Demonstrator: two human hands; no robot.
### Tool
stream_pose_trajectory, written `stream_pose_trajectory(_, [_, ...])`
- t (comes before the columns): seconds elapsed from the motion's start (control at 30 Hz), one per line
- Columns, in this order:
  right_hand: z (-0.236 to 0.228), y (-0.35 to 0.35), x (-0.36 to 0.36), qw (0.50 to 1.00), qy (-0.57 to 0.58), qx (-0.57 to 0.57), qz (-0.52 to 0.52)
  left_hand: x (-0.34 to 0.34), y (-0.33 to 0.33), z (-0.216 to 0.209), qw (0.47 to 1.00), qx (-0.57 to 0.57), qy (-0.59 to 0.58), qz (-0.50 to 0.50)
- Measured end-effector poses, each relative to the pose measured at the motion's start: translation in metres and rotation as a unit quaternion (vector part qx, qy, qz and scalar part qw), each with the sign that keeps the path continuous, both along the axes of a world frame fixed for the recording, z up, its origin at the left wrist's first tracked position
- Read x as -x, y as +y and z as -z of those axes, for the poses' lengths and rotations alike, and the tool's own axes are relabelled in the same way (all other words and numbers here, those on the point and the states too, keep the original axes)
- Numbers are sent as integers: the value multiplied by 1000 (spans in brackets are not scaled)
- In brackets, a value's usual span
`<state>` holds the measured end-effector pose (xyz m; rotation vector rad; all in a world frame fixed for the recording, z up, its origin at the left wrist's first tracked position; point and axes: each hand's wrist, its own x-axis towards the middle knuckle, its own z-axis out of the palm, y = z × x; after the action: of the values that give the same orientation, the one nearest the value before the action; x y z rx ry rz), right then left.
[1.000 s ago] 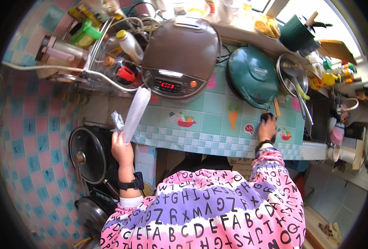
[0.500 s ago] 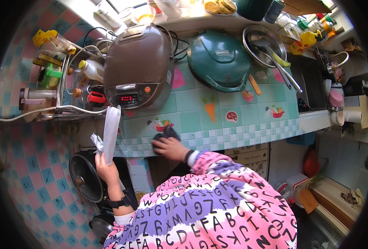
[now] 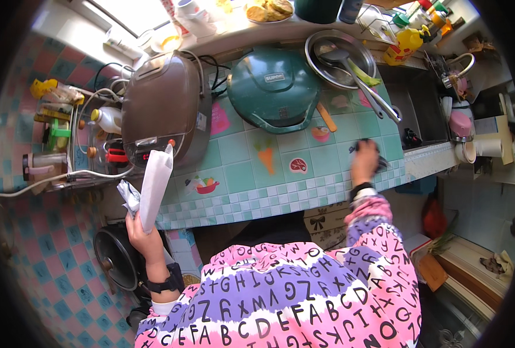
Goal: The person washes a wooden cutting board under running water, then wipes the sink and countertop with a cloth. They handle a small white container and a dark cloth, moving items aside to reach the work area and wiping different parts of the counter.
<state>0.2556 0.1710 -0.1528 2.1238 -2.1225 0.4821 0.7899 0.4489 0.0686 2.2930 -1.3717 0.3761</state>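
Note:
My left hand (image 3: 143,239) is closed around a long white paper sleeve (image 3: 157,187) and a small crumpled silvery-white wrapper (image 3: 129,196), held up in front of the rice cooker (image 3: 161,110). Toward the counter's right end, my right hand (image 3: 364,164) presses a dark cloth (image 3: 381,165) on the green tiled countertop (image 3: 240,174). Part of the cloth is hidden under the fingers. Behind that hand lie a metal bowl (image 3: 315,51) with a ladle (image 3: 359,81) across it. The green electric griddle (image 3: 275,87), lid down, stands left of the bowl.
A wooden handle (image 3: 327,118) lies beside the griddle. The sink (image 3: 411,107) is at the right, with a yellow bottle (image 3: 405,46) behind it. Bottles and a wire rack stand left of the rice cooker, and a white cable (image 3: 48,184) runs there. A black pot lid (image 3: 118,258) leans below.
My right hand has slid the dark cloth far to the right along the counter's front. The view has shifted right. My left hand still holds the paper sleeve and wrapper.

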Motion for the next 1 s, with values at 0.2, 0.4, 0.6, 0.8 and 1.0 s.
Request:
stream_pose_trajectory(0.2, [-3,120,-251,846,-184,-122,-486,30,-37,-11,1000,4,3,31])
stream_pose_trajectory(0.4, [-7,124,-260,777,-210,-143,-576,38,-33,-18,1000,-9,-5,5])
stream_pose_trajectory(0.6, [-2,56,-232,907,-180,-60,-375,22,8,-16,999,7,13,-32])
stream_pose_trajectory(0.8, [-18,138,-246,833,-110,-43,-541,9,31,-10,999,33,15,-41])
stream_pose_trajectory(1.0, [-12,83,-277,906,-126,-23,-402,-12,35,-11,998,47,13,-29])
